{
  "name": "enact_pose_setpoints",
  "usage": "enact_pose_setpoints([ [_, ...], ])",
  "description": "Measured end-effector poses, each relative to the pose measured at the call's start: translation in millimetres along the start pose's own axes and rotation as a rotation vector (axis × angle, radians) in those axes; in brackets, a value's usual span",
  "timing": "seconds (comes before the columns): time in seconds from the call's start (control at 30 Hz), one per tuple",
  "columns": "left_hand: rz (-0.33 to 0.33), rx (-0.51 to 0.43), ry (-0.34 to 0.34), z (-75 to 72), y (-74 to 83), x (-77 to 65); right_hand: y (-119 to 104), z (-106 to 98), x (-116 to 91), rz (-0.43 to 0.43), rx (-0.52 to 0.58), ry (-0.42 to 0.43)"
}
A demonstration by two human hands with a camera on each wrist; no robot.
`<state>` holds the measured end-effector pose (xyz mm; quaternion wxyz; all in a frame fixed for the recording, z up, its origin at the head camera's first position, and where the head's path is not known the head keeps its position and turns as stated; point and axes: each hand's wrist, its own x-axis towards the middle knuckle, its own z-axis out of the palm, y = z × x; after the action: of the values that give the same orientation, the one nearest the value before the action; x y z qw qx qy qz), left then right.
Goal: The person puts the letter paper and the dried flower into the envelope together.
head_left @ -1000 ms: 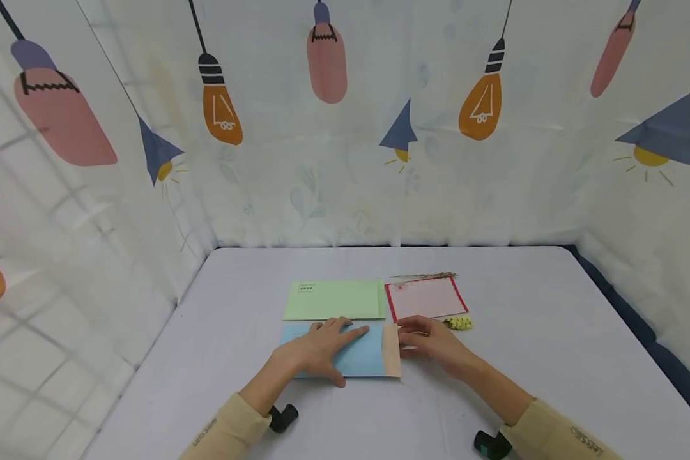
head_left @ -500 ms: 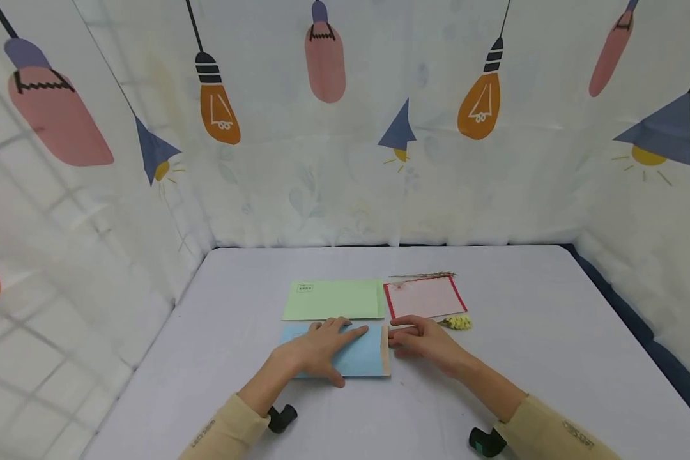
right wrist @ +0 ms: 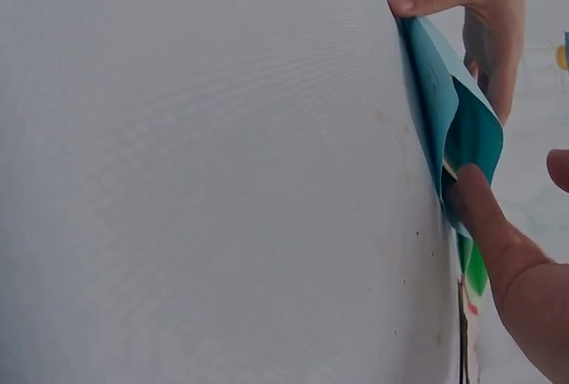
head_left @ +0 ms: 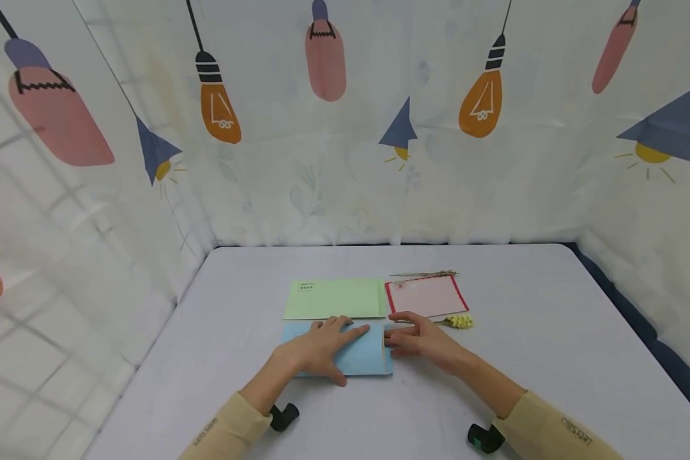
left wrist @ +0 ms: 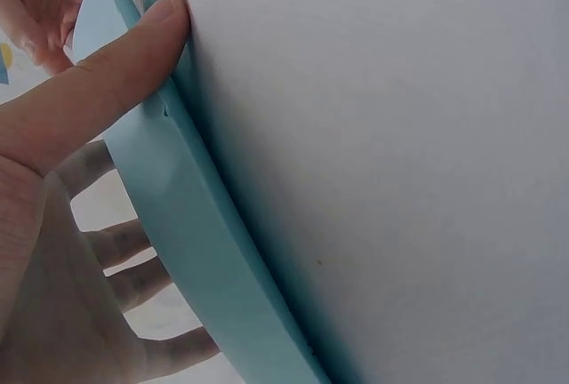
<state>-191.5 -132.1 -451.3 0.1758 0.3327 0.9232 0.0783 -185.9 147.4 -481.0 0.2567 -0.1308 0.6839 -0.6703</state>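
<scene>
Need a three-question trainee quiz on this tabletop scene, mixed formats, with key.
1. Which hand is at the open end of the blue envelope?
2. Fill in: the card near the yellow flowers has ___ edging.
3. True or false: in the head view, the green envelope lies right of the card.

Key: 1. the right hand; 2. red; 3. false, it lies left.

Green envelope [head_left: 342, 301]: a little box with tiny dark print is seen near its top left corner; the print is too small to be read.
Left sleeve [head_left: 230, 427]: a short row of dark letters is printed on the cloth; they are too blurry to be made out.
Right sleeve [head_left: 543, 423]: a short dark row is printed here too, and it cannot be read.
</scene>
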Motion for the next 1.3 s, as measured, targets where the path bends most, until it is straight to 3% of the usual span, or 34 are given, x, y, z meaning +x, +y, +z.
enact_pose_setpoints([
  [0.33,-0.002,-0.01,-0.001,1.1,-0.1,0.2,4.2,-4.9,-3.1,-0.003,-0.057,-0.081],
  [0.6,-0.009,-0.007,0.002,3.7,-0.5,0.5,-2.2,-30.3,-21.0,-0.007,-0.135,-0.102],
  [1.0,-0.002,-0.004,0.009,0.8,1.8,-1.8,-11.8,-87.1,-50.6,-0.061,-0.267,0.016],
  [1.3,-0.001,-0.012,0.01,0.2,2.6,-2.2,-17.1,-109.2,-59.9,-0.053,-0.371,0.165],
])
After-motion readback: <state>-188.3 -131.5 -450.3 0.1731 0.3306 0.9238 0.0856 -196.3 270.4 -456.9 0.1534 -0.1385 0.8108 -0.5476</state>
